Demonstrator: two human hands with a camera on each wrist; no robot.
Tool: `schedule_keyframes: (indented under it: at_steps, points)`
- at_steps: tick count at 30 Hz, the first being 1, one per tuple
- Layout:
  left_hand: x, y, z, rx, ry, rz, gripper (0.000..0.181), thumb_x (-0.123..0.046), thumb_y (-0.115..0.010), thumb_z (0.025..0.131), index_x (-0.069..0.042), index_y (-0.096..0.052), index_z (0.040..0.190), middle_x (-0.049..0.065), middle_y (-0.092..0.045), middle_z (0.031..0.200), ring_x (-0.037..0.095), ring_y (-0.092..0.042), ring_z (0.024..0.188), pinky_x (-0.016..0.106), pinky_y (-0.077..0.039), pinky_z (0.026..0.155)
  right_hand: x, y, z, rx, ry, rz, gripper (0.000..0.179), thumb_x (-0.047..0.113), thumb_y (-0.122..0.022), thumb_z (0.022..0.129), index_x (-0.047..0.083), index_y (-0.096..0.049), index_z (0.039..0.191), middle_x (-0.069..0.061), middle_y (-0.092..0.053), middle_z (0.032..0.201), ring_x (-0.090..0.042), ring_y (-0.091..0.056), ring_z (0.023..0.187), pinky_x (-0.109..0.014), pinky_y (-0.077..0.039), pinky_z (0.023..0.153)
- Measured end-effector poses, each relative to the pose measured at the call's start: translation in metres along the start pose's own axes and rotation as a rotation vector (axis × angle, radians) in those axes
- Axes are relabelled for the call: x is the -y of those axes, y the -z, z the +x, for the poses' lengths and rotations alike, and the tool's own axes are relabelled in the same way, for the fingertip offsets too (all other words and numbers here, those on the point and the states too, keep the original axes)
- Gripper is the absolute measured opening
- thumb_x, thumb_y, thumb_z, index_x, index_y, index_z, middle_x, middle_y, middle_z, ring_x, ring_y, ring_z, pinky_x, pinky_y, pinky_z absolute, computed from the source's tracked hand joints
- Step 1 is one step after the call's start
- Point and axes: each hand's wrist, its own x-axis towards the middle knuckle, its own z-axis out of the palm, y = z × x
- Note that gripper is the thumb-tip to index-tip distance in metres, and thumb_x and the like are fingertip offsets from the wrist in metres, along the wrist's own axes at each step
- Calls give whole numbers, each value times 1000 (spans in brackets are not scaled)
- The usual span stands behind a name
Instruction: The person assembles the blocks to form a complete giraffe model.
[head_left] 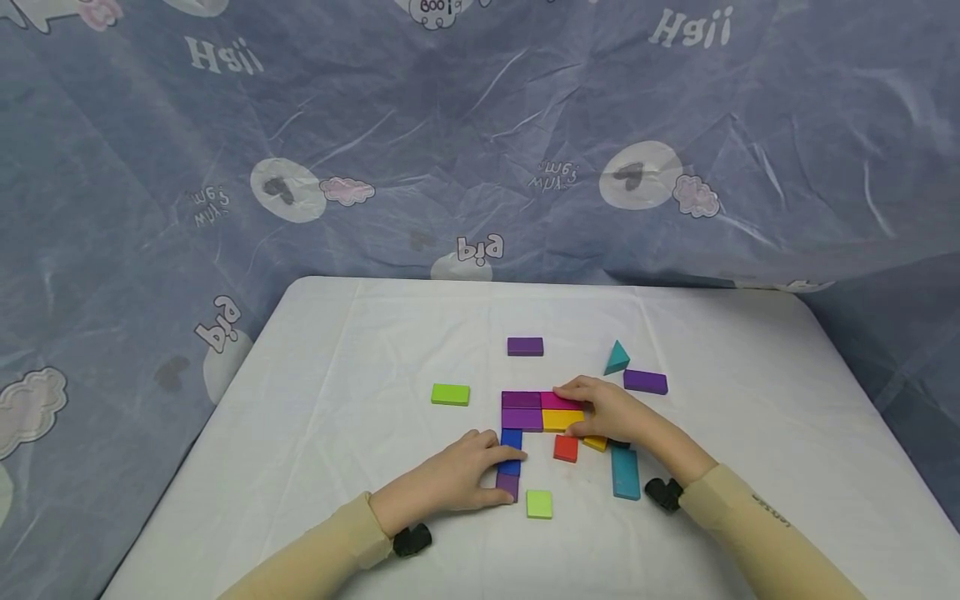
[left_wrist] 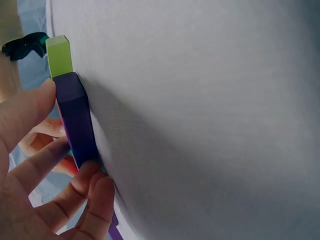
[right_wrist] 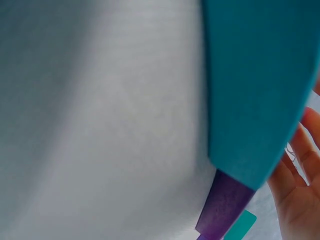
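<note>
My left hand (head_left: 468, 475) lies against a column of a blue block (head_left: 511, 438) and a purple block (head_left: 507, 487), its thumb at the purple one and forefinger across the blue. The left wrist view shows more fingertips on the outer side of these blocks (left_wrist: 77, 117). Just above, two purple blocks (head_left: 521, 419) adjoin a magenta block (head_left: 561, 401) and a yellow block (head_left: 561, 421). My right hand (head_left: 611, 408) spans the magenta and yellow pair, forefinger at the far edge, thumb at the near edge. In the right wrist view a teal block (right_wrist: 255, 90) hides much of that hand.
A red block (head_left: 566, 449) and a second yellow block (head_left: 596, 443) sit below the right hand, near a long teal block (head_left: 626, 475). Green blocks (head_left: 450, 395), a teal triangle (head_left: 617, 358) and purple blocks (head_left: 645, 382) lie around on the white table (head_left: 360, 358).
</note>
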Motion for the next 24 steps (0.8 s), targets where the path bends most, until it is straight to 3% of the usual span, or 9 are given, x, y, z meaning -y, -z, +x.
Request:
schedule_keyframes:
  at_steps: [9, 12, 15, 19, 24]
  points:
    - [4, 5, 2, 4, 25, -41, 57, -49, -70, 88, -30, -55, 139, -4, -54, 100, 6, -46, 88, 18, -44, 76, -1, 2, -1, 3, 0, -6, 62, 27, -78, 84, 9, -57, 139, -10, -59, 134, -32, -54, 122, -51, -48, 103]
    - [9, 8, 8, -76, 73, -112, 53, -46, -68, 90, -26, -54, 137, -1, -53, 96, 7, -46, 82, 19, -42, 70, -1, 2, -1, 5, -6, -3, 61, 27, -78, 84, 9, -57, 139, -10, -59, 135, -31, -54, 123, -51, -47, 104]
    - [15, 9, 17, -198, 123, -180, 46, -38, -67, 93, -18, -53, 132, 2, -56, 98, 9, -50, 81, 20, -46, 69, -2, 2, 0, 2, 7, -11, 62, 27, -78, 84, 8, -57, 139, -10, -59, 134, -31, -55, 122, -51, -48, 103]
    - [18, 10, 32, -289, 163, -179, 45, -30, -64, 96, -9, -53, 134, 8, -60, 115, 16, -58, 96, 30, -53, 85, -2, 2, 0, -1, 8, -8, 61, 27, -78, 84, 8, -57, 139, -10, -60, 133, -31, -55, 121, -51, -48, 102]
    - [21, 6, 49, -256, 188, -117, 52, -30, -60, 98, -4, -50, 142, 14, -54, 138, 27, -54, 125, 40, -45, 108, -1, 2, -1, 3, 6, -5, 60, 27, -78, 85, 8, -57, 139, -10, -60, 133, -30, -56, 121, -50, -48, 102]
